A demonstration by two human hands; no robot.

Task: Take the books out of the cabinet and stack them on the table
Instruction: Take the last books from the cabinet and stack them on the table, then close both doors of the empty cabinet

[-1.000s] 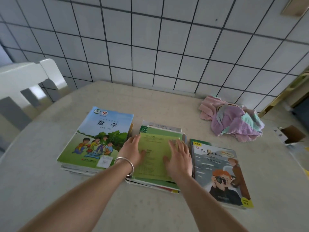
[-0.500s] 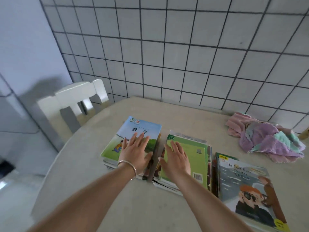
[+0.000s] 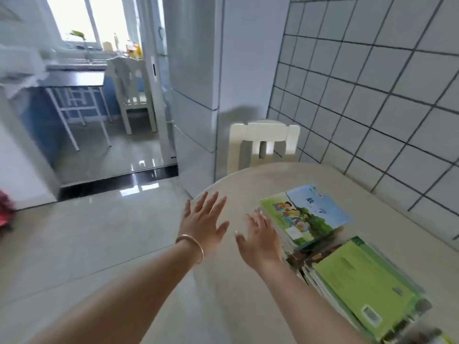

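Two stacks of books lie on the round beige table (image 3: 248,294). The farther stack is topped by a blue and green maths book (image 3: 306,213). The nearer stack has a plain green book (image 3: 362,284) on top. My left hand (image 3: 202,223), with a bracelet on its wrist, hovers with fingers spread near the table's left edge and holds nothing. My right hand (image 3: 260,237) is also spread and empty, just left of the maths stack's side. The cabinet is out of view.
A white chair (image 3: 263,142) stands behind the table against the tiled wall. A white fridge (image 3: 193,78) rises at the centre. Left of it a doorway opens onto a room with a desk (image 3: 74,80) and another chair (image 3: 131,88). Shiny floor tiles stretch to the left.
Both hands have lifted off the book stacks and moved left, away from them. The view has swung left, so the third book and the cloth are out of frame.
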